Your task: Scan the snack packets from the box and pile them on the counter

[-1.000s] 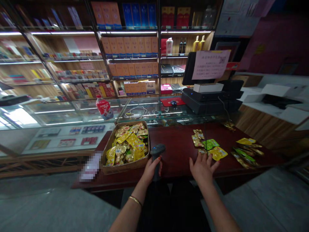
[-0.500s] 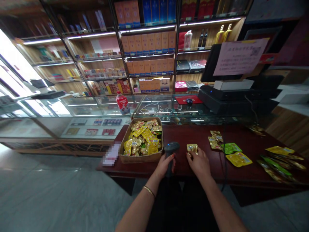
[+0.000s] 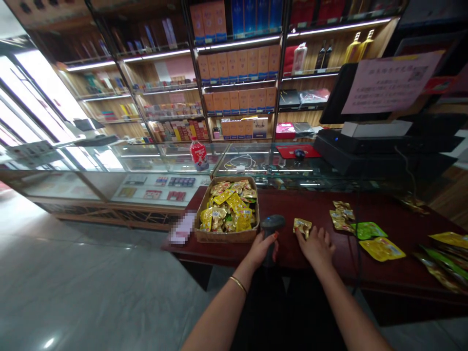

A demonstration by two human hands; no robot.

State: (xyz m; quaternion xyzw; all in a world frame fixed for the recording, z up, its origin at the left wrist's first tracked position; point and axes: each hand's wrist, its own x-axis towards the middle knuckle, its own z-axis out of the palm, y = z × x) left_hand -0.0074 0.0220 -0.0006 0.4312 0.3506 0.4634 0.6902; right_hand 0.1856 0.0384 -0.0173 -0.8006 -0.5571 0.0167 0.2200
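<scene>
My left hand (image 3: 261,249) is closed round the handle of a dark barcode scanner (image 3: 273,223), its head raised above the table's front part. To the right of it, my right hand (image 3: 317,247) rests on the dark red table with fingers apart, the thumb touching the lower edge of a small gold snack packet (image 3: 302,225). The packet lies flat. Left of the scanner stands a cardboard box (image 3: 226,237) filled with yellow and gold snack packets (image 3: 234,204).
Gold packets (image 3: 341,218), a green packet (image 3: 369,230) and a yellow packet (image 3: 382,249) lie right of my right hand. More packets (image 3: 446,263) form a pile at the far right. A cable (image 3: 357,253) crosses the table. Behind are a glass counter (image 3: 175,168) and a monitor (image 3: 340,95).
My view has turned slightly left, so everything sits further right. My right hand's fingers have shifted off the gold packet to its right, leaving the thumb at its edge. The scanner stays held.
</scene>
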